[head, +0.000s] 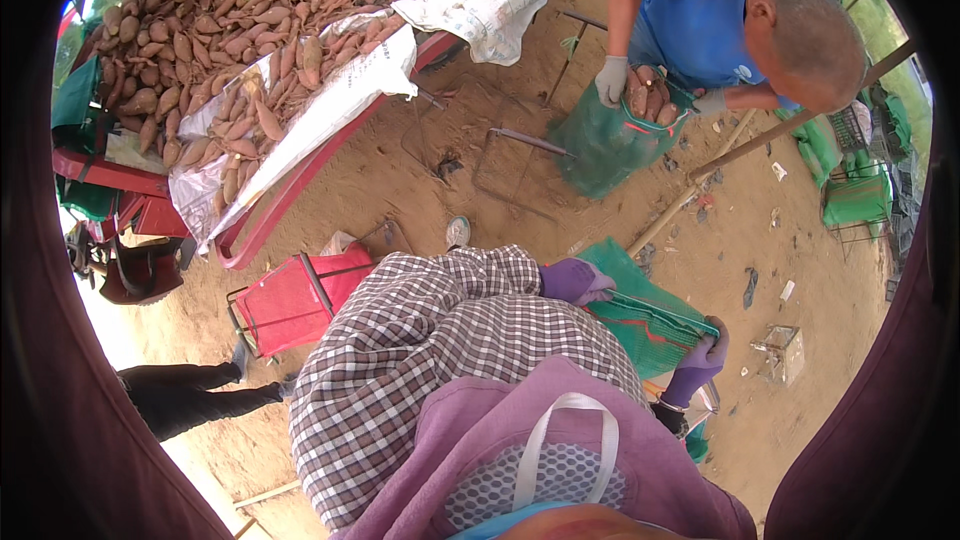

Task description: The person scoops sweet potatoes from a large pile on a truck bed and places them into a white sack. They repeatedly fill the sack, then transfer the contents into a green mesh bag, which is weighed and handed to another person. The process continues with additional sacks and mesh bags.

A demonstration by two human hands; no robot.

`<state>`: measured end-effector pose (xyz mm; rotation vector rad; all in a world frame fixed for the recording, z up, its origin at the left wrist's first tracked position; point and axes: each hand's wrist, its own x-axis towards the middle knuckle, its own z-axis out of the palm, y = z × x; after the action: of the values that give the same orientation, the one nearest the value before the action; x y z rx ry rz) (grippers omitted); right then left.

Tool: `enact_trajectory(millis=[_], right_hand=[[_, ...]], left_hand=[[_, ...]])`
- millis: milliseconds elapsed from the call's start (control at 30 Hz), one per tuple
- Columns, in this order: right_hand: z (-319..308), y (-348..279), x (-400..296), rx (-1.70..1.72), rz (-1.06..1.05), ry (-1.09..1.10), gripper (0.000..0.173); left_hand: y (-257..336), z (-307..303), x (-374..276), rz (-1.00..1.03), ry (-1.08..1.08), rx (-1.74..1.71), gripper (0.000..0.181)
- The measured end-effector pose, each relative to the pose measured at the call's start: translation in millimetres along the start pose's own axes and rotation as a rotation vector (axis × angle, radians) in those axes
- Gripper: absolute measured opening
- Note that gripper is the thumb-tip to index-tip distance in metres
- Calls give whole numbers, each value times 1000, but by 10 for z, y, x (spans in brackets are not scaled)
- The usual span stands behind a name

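Observation:
My left hand (576, 282), in a purple glove, grips one end of the top edge of a green mesh bag (651, 330). At the other end, my right hand (701, 360), gloved in purple too, pinches the same edge, so it stretches between them. An orange-red line crosses the bag below this edge. My checked sleeves and a pink cloth with a mesh panel fill the bottom of the view. Ahead, a co-worker in a blue shirt (686, 22) holds another green mesh bag (600, 154) by its rim with light-gloved hands; sweet potatoes (651, 97) show at its mouth.
A large heap of sweet potatoes (247, 7) lies on a red-framed trailer (277, 217) draped with white woven sacks (510, 0). Thin metal frames (517, 199), a long pole (667, 217), a red folding seat (289, 304) and a box (781, 356) stand or lie about. Another person's legs (199, 394) show left.

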<state>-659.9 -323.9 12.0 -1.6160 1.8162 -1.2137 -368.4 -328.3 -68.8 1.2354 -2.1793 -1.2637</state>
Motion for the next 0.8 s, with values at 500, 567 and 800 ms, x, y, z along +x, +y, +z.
enact_trajectory(millis=[500,567,800], right_hand=[[910,-1502,809,-137,-162,348,34],[1077,-1648,1129,-147,-273,407,34],[1786,-1716,2406,-428,-405,365,24]], left_hand=[[-317,-1108,1501,167,350,-515,30],[-302,-1371,1820,209,443,-585,30],[-937,-2618,2474,274,873,-562,29]])
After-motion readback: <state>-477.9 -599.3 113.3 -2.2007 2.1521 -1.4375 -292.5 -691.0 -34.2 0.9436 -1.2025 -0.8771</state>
